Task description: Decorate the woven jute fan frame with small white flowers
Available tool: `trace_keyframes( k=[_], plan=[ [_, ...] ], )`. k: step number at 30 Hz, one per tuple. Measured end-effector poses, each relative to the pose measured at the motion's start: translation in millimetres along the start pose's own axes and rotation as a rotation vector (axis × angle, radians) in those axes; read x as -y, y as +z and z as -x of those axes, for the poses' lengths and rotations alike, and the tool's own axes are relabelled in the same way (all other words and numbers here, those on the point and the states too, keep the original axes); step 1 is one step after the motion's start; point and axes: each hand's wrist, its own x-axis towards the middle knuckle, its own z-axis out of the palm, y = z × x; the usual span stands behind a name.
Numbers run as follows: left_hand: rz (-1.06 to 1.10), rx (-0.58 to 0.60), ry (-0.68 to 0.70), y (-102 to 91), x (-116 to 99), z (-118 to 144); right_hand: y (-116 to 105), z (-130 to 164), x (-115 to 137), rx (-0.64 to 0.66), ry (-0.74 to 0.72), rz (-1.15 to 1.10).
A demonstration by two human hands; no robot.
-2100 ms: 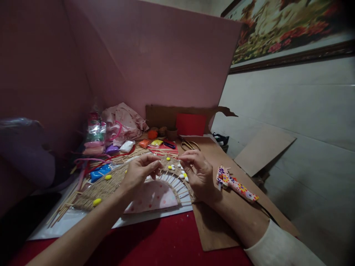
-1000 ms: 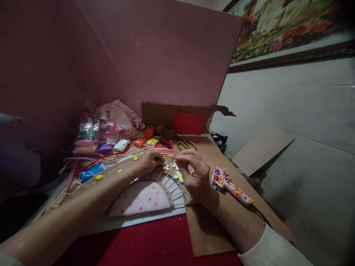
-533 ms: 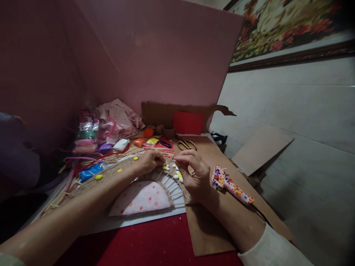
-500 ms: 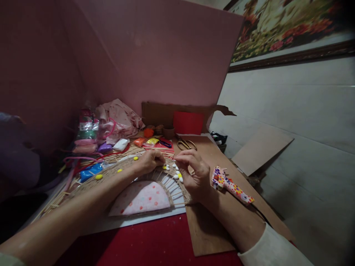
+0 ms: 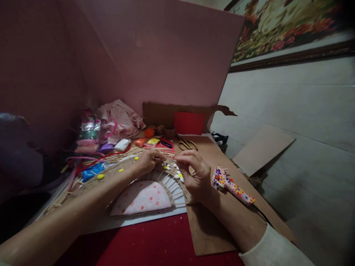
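A half-round fan-shaped piece lies before me, with a twine-wrapped rim (image 5: 112,171), thin sticks and a dotted pink cloth (image 5: 144,199) at its centre. My left hand (image 5: 149,162) rests over the rim's upper part. Its fingers are curled together, and what they hold, if anything, is hidden. My right hand (image 5: 195,171) is beside the rim's right end, thumb and forefinger pinched on something too small to name. Between the hands sit several white petal-like pieces (image 5: 177,176) and yellow bits on the twine. Further left along the rim are yellow blobs (image 5: 100,177).
Behind are bags of coloured clay (image 5: 122,144), thin sticks, gold-handled scissors (image 5: 187,144) and an orange ball (image 5: 149,132). To the right, a flower-patterned glue gun (image 5: 231,186) lies on brown board (image 5: 210,229). A pink panel (image 5: 155,66) stands at the back.
Both hands keep nearly the same pose over the rim, with only slight finger movement. The whole view has shifted a little.
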Motion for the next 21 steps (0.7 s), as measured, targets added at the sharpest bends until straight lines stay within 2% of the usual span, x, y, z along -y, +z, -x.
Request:
trace_keyframes(
  k=[4,10,13,18,21],
  plan=[
    [-0.098,-0.025,0.059,-2.8,-3.5,6.8,0.0,-0.2,0.6,-0.001,-0.006,-0.001],
    [-0.398,0.010,0.271,2.2,-5.1,12.6,-0.6,-2.1,2.9,-0.006,-0.017,-0.008],
    [-0.397,0.021,0.281,4.2,-3.0,12.1,-0.8,-2.0,2.6,-0.003,-0.012,-0.007],
    [-0.330,-0.029,0.211,3.0,0.6,10.2,-0.6,-0.9,1.4,0.000,-0.011,0.007],
    [-0.359,-0.012,0.265,-0.3,-1.5,11.2,-0.7,-0.7,1.5,0.000,-0.004,0.007]
  ],
)
